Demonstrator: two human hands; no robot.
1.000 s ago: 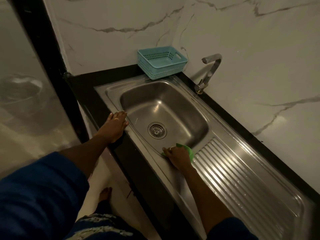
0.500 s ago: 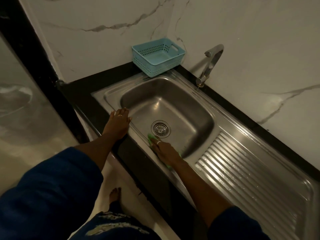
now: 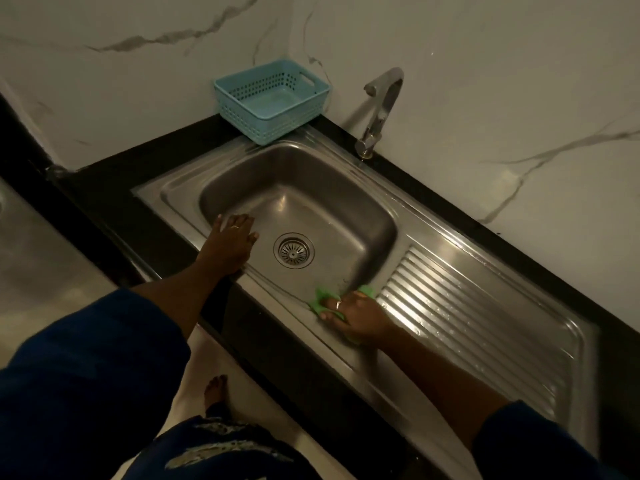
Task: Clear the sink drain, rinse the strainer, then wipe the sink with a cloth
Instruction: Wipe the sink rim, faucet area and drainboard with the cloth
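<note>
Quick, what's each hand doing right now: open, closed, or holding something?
Left hand: open, fingers flat on the sink rim.
Right hand: open, fingers spread, pressing the green cloth onto the sink.

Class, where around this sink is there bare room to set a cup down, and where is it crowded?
Free: ribbed drainboard beyond the right hand; basin floor behind the strainer. Crowded: front rim, with left hand and green cloth.
</note>
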